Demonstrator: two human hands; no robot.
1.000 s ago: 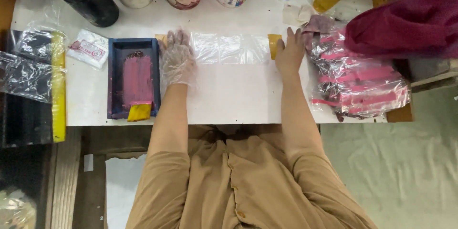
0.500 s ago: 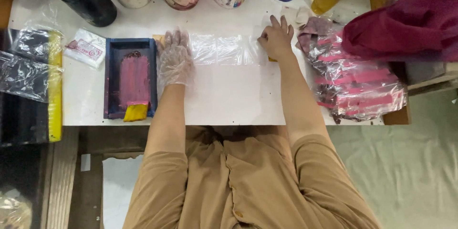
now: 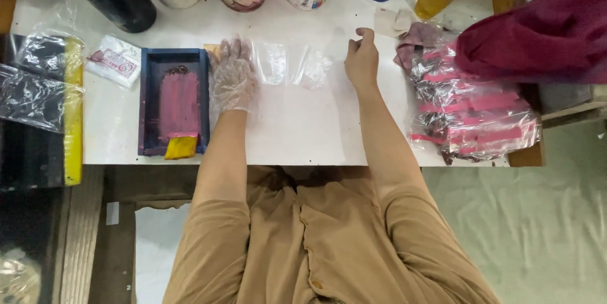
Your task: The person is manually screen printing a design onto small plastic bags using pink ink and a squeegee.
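1. My left hand, in a thin clear glove, lies open and flat on the left end of the clear plastic bag, just as it did a moment ago.
2. My right hand has come off the bag's right edge; its fingers are loosely curled, gripping nothing I can see.
3. The bag, stretched smooth half a second back, now lies crumpled on the white table between my hands.
4. The blue screen-printing frame with pink ink and its yellow squeegee sits unmoved beside my left hand.
5. The heap of pink-printed bags stays at my right.
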